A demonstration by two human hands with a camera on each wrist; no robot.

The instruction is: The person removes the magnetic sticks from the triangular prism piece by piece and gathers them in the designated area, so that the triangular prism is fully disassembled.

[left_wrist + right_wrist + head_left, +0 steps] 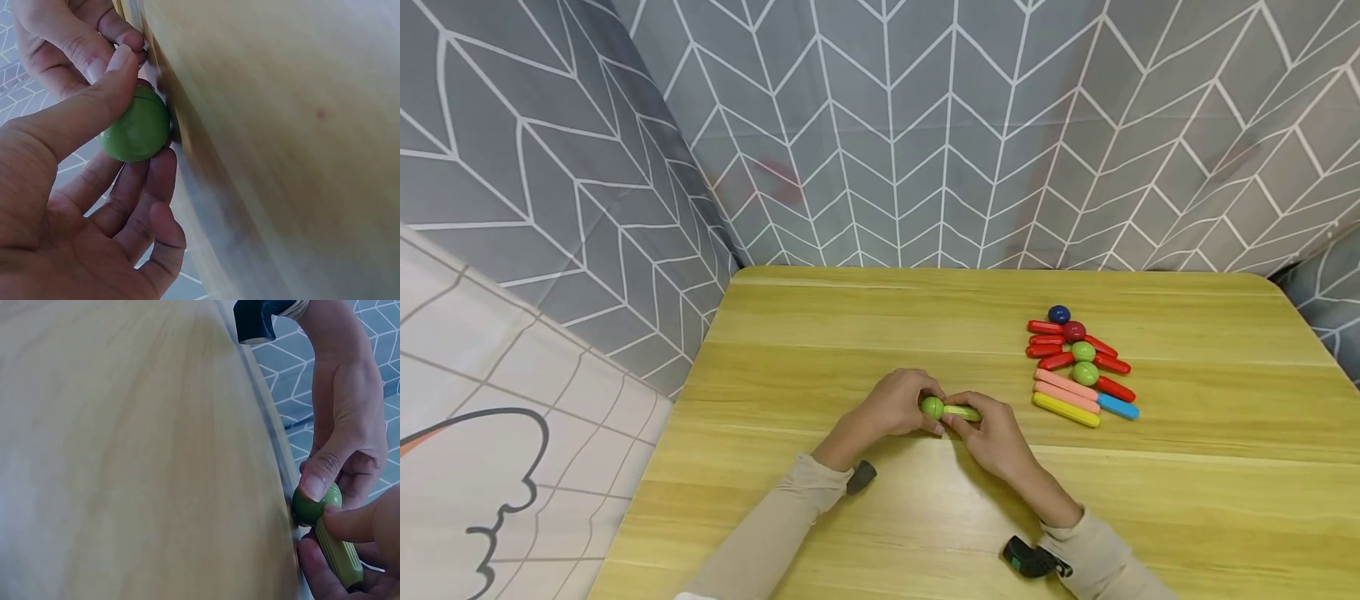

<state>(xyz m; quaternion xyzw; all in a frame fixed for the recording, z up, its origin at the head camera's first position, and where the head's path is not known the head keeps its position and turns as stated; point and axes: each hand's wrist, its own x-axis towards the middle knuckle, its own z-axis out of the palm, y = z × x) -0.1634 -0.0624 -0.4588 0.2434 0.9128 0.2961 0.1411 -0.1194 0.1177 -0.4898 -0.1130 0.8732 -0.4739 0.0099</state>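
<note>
In the head view my left hand [895, 404] holds a glossy green ball [932, 407] between thumb and fingers, just over the wooden table. My right hand [997, 437] pinches a light green ridged stick [964, 412] along its length. One end of the stick meets the ball, as the right wrist view shows with the ball [305, 510] and stick [340, 555] end to end; whether they are joined I cannot tell. The left wrist view shows the ball [139, 132] large, with the stick mostly hidden behind fingers.
To the right lies a group of toy pieces: a blue ball [1059, 314], a dark red ball [1074, 331], two green balls [1084, 373], several red sticks [1116, 388], salmon sticks [1066, 383], a yellow stick [1066, 410] and a light blue stick [1117, 406]. A patterned curtain [910, 133] hangs behind the table [820, 325].
</note>
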